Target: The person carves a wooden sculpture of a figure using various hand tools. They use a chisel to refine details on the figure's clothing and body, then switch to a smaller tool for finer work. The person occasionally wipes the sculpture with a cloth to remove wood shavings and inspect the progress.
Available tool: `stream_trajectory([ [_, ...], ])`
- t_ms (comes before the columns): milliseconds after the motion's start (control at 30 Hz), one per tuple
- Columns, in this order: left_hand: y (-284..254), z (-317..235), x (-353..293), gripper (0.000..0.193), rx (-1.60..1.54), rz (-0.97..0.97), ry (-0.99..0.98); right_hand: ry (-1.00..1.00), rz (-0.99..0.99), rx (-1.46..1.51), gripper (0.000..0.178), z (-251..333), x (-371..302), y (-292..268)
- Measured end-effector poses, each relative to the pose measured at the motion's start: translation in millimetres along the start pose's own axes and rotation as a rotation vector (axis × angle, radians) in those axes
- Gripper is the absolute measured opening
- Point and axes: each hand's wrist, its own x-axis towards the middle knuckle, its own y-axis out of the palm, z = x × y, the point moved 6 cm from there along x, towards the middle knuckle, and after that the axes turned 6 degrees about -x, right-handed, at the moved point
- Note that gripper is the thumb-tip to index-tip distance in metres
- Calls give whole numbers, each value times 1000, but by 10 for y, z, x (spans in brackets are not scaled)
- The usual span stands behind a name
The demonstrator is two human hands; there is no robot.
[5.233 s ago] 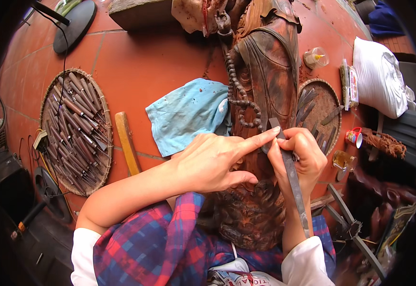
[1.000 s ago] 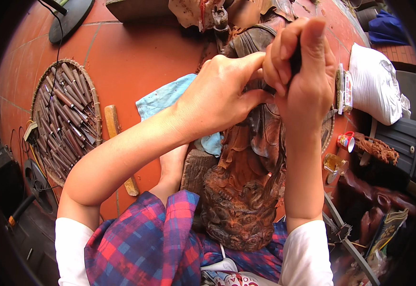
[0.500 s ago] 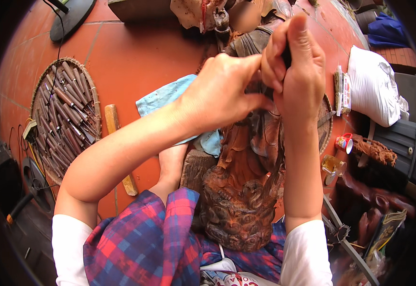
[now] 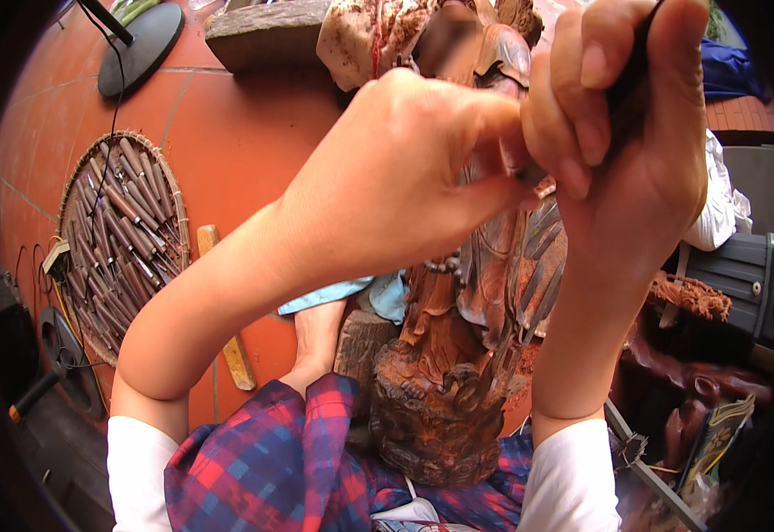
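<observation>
A carved wooden statue [image 4: 436, 417] stands tilted between my knees, its ornate round base nearest me. Above it, both my hands are raised close together. My right hand [image 4: 635, 133] is closed around a slim dark tool [image 4: 632, 75], mostly hidden by the fingers. Beside it, my left hand [image 4: 422, 168] is closed in a pinch, thumb and finger meeting by the heel of the right hand. What it pinches, if anything, is hidden.
At left lies a round woven basket [image 4: 176, 222] full of brown-handled carving tools, with a wooden mallet [image 4: 238, 359] beside it. A wooden block [image 4: 362, 350] and blue cloth [image 4: 387, 297] sit by my foot. A black stand base [image 4: 143, 53] and grey bin [image 4: 742, 279] stand farther out.
Both hands have come closer to the view, the right one shifting rightward and up. The view itself has shifted a little. The hands remain close together.
</observation>
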Motion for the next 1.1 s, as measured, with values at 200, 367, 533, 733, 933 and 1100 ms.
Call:
stream_trajectory([
  [200, -7, 214, -80, 12, 25, -74, 60, 156, 79, -261, 50, -256, -94, -31],
  [367, 125, 673, -364, 15, -352, -183, -154, -109, -57, -826, 32, -480, -423, 313],
  [533, 229, 679, -451, 22, -35, 74, -13, -74, 117, -980, 37, -675, -824, 623],
  [733, 317, 701, -355, 51, -66, 53, -233, -4, -12, -1000, 30, -684, -781, 361],
  [933, 167, 878, -345, 49, -303, 49, -334, -104, 21, -964, 30, -787, -566, 511],
  [1100, 167, 808, -353, 46, -126, 75, -196, -60, -3, -1006, 31, -882, -680, 474],
])
